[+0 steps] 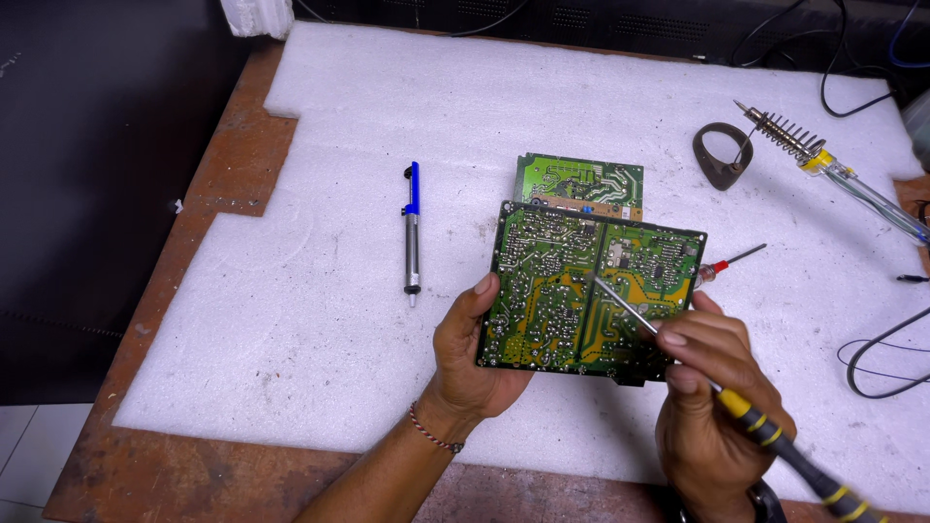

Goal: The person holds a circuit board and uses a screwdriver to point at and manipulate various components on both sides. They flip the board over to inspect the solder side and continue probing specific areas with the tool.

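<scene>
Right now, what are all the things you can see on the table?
Large circuit board: one, green and yellow, held up over the foam.
Small circuit board: one, green, on the foam behind the large one.
Screwdriver: one, yellow and black handle, tip on the large board.
Desoldering pump: one, blue and silver, left of the boards.
Soldering iron: one, clear handle, far right.
Small red screwdriver: one, right of the large board.
Foam sheet: one, white, covering the table.
Table: one, rusty brown.
Left hand: grips the large board.
Right hand: holds the screwdriver.
</scene>
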